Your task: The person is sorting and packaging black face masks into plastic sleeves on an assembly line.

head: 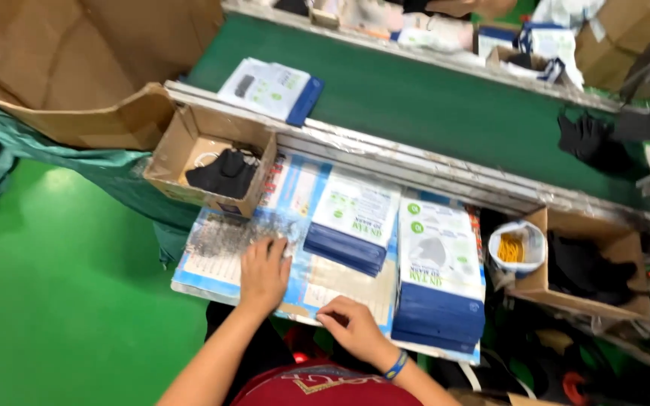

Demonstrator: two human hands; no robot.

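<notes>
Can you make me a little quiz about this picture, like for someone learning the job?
1. True or false: the left hand lies flat on the work table.
2. What colour is the belt? A red, B green, C yellow.
3. What lies in the small box above the left hand?

Key:
1. True.
2. B.
3. Black masks.
</notes>
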